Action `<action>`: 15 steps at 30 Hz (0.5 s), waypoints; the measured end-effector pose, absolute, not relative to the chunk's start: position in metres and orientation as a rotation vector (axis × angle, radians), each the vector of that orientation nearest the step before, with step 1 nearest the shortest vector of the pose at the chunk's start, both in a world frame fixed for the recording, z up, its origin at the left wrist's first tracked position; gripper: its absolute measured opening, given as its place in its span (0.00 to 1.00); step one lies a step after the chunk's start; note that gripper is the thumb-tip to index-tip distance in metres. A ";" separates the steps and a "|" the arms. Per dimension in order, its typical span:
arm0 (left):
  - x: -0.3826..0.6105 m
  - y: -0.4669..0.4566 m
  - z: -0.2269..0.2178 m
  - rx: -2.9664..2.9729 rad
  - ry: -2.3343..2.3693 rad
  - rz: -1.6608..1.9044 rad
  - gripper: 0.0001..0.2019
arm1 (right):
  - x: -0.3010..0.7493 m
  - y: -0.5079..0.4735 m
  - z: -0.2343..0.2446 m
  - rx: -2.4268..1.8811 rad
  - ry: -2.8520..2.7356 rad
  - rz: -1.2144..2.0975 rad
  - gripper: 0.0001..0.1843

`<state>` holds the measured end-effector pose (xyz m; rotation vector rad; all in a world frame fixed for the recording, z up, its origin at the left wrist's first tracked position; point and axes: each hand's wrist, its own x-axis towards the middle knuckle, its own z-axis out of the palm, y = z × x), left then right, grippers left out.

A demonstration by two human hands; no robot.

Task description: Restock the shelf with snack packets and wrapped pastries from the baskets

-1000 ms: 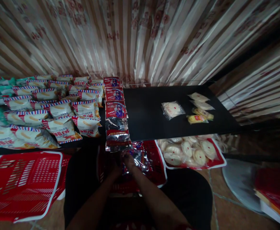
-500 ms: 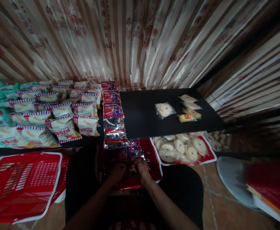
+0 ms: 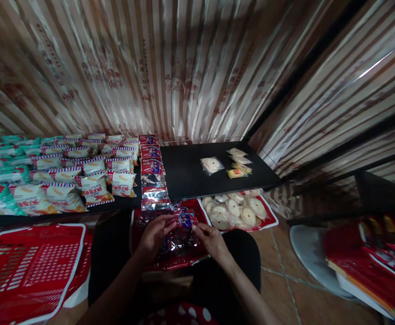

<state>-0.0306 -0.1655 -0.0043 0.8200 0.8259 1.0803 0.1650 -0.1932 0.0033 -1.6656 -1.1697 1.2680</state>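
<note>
— Striped curtain point(image 3: 197, 90) backs the black shelf point(image 3: 183, 174), both beyond my left hand point(image 3: 155, 234) and right hand point(image 3: 214, 240).
— Where is the packet point(image 3: 185, 220)?
— Between them, above the red basket point(image 3: 180, 265); left fingertips close on its left edge, right fingertips pinch its right edge.
— And its handling?
— Probably light, limp and slick: I expect the shiny film to slip or crease, so its flat edges, rather than its filled middle, seem to me the best hold.
</note>
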 end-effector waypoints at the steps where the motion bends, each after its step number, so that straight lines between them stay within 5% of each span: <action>1: -0.029 -0.163 0.004 0.818 0.817 1.113 0.16 | 0.166 -0.193 0.011 -1.721 -1.336 1.106 0.20; 6: -0.027 -0.153 0.030 0.678 0.821 1.225 0.16 | 0.166 -0.188 0.036 -1.662 -1.603 0.687 0.21; 15: -0.034 -0.177 0.009 0.887 1.097 0.884 0.24 | 0.157 -0.176 0.015 -1.512 -0.880 1.267 0.23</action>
